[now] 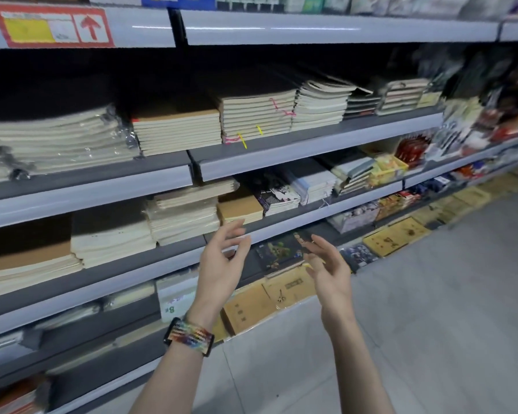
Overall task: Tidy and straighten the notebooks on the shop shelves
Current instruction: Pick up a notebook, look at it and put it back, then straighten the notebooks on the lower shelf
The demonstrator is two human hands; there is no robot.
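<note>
A long run of grey metal shelves (pixel 311 150) fills the left and centre, tier above tier, and the pale grey floor (pixel 431 324) lies to the right.

The notebooks lie flat in stacks along the tiers. On the upper of the two middle tiers, from the left:
- a wide plastic-wrapped stack (pixel 57 138) with cream page edges
- just beside it, a brown-covered stack (pixel 177 132)
- then a stack tied with pink string (pixel 256 115)
- further cream stacks off to the right, some fanned and uneven

On the tier below sits a wrapped cream stack (pixel 183 219) whose top few books are skewed. Next to it are a short kraft-brown stack (pixel 240 207) and a dark stack with an illustrated cover (pixel 277 194), whose white lettering is too blurred to read. Low down, flat kraft-brown notebooks (pixel 251 306) carry dark print too small to make out.

At top left, a red-bordered sign (pixel 53 26) is fixed to a shelf edge. It has a yellow panel and a red arrow pointing up, and its small text is unreadable.

Both hands are raised in front of the lower middle tier, near the kraft-brown stack but touching nothing. The left hand (pixel 222 264) has loose, slightly bent fingers and holds nothing. The right hand (pixel 329 270) is likewise spread and empty, palm turned toward the left one. A multicoloured woven watch band (pixel 189 336) circles the left wrist.

A white box (pixel 174 294) on a lower tier shows green characters that look like "B*", though I cannot be sure. Small yellow tags (pixel 242 141) stick out from the string-tied stack.
</note>
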